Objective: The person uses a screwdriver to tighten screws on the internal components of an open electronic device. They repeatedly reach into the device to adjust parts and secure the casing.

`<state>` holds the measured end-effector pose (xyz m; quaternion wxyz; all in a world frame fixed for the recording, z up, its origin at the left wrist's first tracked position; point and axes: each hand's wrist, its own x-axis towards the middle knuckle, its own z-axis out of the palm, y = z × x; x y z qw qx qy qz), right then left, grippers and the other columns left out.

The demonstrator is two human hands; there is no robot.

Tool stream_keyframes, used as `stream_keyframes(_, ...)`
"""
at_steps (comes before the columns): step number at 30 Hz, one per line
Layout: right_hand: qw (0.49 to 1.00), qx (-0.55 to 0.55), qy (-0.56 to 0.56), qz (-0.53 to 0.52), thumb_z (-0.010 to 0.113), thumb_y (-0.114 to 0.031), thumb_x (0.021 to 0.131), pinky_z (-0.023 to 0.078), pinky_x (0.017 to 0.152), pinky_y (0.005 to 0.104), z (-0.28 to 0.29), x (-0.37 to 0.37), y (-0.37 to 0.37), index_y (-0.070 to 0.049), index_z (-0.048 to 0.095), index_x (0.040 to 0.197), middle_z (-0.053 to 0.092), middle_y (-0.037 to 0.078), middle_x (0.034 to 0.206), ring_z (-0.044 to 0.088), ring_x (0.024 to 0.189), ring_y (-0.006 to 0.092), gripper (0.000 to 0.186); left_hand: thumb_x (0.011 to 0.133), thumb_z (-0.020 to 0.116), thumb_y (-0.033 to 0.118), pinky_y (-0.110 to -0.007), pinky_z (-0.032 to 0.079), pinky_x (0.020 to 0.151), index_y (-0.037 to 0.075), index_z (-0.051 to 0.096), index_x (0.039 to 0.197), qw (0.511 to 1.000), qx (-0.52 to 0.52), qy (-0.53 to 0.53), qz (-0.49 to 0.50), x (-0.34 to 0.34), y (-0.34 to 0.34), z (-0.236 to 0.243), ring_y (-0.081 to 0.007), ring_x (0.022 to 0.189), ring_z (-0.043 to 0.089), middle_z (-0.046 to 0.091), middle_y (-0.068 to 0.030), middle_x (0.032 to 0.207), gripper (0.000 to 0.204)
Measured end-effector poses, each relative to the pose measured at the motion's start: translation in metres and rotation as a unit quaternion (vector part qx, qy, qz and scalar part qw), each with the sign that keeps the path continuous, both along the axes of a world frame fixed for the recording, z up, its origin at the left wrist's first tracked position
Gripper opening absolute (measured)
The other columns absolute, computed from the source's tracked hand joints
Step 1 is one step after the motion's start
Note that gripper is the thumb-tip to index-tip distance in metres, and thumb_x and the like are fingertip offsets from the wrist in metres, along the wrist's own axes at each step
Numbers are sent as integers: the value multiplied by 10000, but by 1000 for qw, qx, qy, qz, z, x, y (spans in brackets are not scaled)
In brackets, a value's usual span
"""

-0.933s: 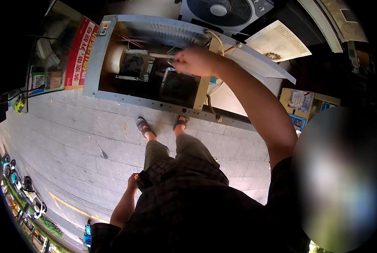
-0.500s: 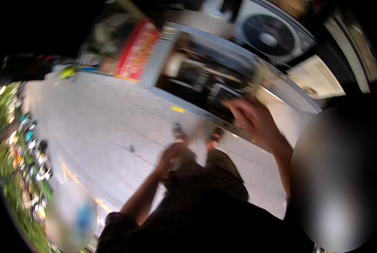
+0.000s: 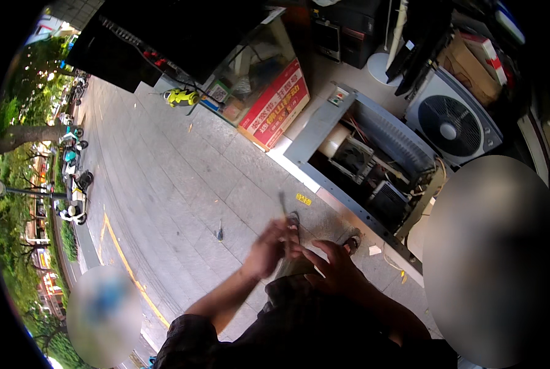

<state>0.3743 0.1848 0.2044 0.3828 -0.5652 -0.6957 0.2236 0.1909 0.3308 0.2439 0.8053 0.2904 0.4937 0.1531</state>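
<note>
My left hand (image 3: 267,249) is out in front of my body, its fingers closed round a thin dark rod-like tool (image 3: 282,203). The rod points up and away from me; it is too blurred for me to name its kind. Close on the right is my right hand (image 3: 333,267), its fingers apart and partly bent. Its fingertips reach to the fingers of the left hand, and I cannot tell whether they touch the tool. Beyond both hands, on the right, lies an opened grey metal appliance casing (image 3: 306,144) with wires and a boxy part inside.
A screwdriver (image 3: 220,232) lies on the paved floor (image 3: 170,184). Behind the casing are a box fan (image 3: 450,126) and cardboard (image 3: 469,67). A glass cabinet with a red sign (image 3: 278,104) stands farther left, near a yellow-green tool (image 3: 181,97). Parked scooters (image 3: 75,197) line the far left.
My right hand has come back from over the casing to beside my left hand. The left hand has risen from near my leg. The view has shifted, showing more of the street.
</note>
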Motion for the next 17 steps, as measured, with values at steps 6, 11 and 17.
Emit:
stream_keyframes(6, 979, -199, 43, 21, 731, -229, 903, 451, 1054, 502, -41, -23, -11, -20, 486, 1403, 543, 211, 1333, 589, 1184, 389, 594, 1093, 475, 342, -237, 307, 573, 103, 626, 1108, 888, 442, 110, 66, -109, 242, 0, -61, 632, 365, 450, 58, 777, 283)
stream_keyframes(11, 978, -210, 5, 10, 704, -251, 938, 487, 1001, 476, -71, -58, -8, -27, 597, 1281, 616, 196, 1226, 608, 1141, 389, 424, 1068, 516, 121, -301, 478, 792, 12, 640, 1271, 642, 691, 331, -25, -166, 459, 20, -145, 850, 536, 634, -25, 984, 262)
stream_keyframes(17, 926, -346, 141, -60, 657, -283, 994, 472, 1041, 453, -71, -101, 6, -18, 569, 1341, 560, 235, 1341, 556, 1249, 371, 445, 1052, 562, 274, -288, 472, 747, 88, 646, 1396, 740, 558, 373, -43, -165, 612, 4, -152, 812, 581, 658, -40, 909, 400)
